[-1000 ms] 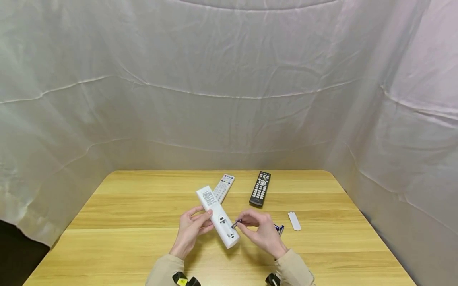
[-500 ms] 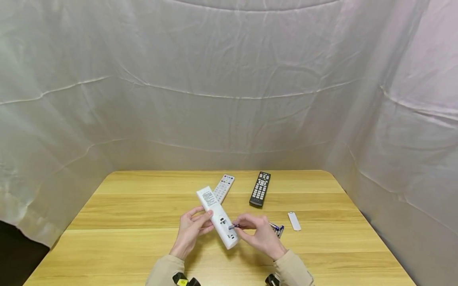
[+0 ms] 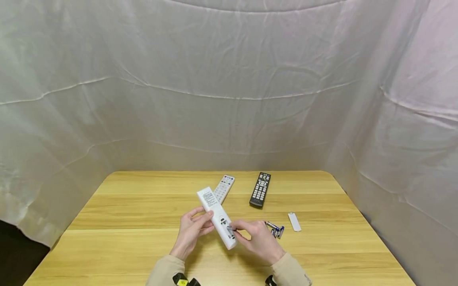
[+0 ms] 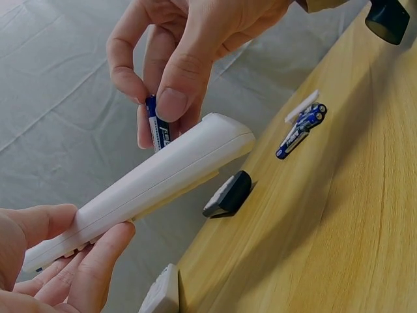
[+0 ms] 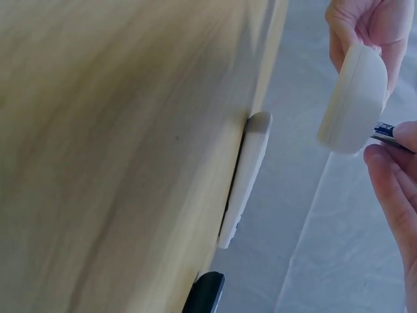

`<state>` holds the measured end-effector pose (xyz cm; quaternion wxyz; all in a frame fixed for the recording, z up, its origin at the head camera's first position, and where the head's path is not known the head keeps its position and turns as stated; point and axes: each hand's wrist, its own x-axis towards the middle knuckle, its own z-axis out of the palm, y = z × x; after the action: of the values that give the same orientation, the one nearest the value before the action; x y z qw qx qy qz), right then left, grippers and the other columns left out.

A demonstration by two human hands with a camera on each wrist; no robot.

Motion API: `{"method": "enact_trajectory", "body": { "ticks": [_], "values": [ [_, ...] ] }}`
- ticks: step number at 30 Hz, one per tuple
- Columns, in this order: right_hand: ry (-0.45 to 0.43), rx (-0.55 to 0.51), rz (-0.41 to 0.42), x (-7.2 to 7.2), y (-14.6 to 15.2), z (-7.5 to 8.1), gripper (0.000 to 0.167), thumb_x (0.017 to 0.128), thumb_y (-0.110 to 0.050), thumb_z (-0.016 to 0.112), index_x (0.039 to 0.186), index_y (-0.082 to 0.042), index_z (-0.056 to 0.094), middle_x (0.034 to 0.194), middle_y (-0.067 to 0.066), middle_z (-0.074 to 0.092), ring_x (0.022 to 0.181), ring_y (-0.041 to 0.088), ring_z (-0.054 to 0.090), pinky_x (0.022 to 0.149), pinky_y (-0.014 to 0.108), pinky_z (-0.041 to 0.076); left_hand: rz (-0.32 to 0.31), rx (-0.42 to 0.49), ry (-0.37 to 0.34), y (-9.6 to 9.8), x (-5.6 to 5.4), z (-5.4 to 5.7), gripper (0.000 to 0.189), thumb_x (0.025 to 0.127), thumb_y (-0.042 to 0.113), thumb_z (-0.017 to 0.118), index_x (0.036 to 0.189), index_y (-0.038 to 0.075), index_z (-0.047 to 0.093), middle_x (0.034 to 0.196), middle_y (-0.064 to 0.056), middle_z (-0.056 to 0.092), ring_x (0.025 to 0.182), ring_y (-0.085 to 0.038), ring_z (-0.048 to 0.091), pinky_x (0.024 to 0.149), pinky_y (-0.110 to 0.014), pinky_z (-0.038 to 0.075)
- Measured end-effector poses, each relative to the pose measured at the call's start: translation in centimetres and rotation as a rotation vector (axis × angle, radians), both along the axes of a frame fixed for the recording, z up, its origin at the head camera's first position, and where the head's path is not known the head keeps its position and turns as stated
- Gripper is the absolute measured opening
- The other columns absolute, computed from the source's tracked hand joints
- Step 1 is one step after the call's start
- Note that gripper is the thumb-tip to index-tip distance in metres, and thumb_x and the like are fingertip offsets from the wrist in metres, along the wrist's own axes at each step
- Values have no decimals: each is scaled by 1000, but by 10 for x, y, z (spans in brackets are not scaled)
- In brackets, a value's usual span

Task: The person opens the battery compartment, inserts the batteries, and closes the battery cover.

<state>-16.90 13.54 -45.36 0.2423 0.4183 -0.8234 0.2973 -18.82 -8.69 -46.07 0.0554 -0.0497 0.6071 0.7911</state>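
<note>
My left hand grips a white remote control above the table, its back turned up and its battery compartment uncovered. Between thumb and fingers, my right hand pinches a blue-and-silver battery. That battery stands tilted, its lower end at the compartment and hidden behind the remote's edge in the left wrist view. In the right wrist view the battery's blue end shows at the fingertips, right beside the remote. Several more batteries lie on the table beyond the right hand.
A second white remote lies face up behind the held one. To its right is a black remote. A white battery cover rests on the wooden table at right. Grey cloth hangs around the table.
My right hand has moved slightly left and down, bringing the battery from beside the remote to its open compartment. More loose batteries show behind the hand. The left hand stays nearly still.
</note>
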Motion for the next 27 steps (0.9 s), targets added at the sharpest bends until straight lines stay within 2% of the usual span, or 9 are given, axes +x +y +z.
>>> {"method": "enact_trajectory", "body": {
  "ticks": [9,14,19,27],
  "values": [
    [61,5,-63,1,-3,-1,31,74,3,83,102,-5,72,95,8,79,80,16,77,74,14,62,-10,28,-7,-1,1,1,46,95,6,65,134,-11,49,97,-17,77,73,-13,74,75,-29,67],
    [87,4,-91,3,-5,-2,31,74,3,83,103,-5,75,97,10,79,82,19,78,75,19,64,-7,34,-6,-1,1,1,46,95,6,65,135,-11,48,97,-17,77,72,-13,73,75,-29,67],
    [101,43,-134,6,-8,-2,28,75,-1,82,102,-7,78,101,10,78,85,21,78,75,24,65,-1,35,-5,-1,0,0,47,95,6,65,136,-10,48,97,-17,77,72,-13,73,75,-29,67],
    [136,89,-184,7,-9,-4,24,73,-4,83,96,-10,79,97,7,79,83,18,77,74,25,65,6,43,-3,-2,0,1,46,95,5,65,136,-10,48,95,-17,77,72,-13,73,75,-29,67]
  ]
}}
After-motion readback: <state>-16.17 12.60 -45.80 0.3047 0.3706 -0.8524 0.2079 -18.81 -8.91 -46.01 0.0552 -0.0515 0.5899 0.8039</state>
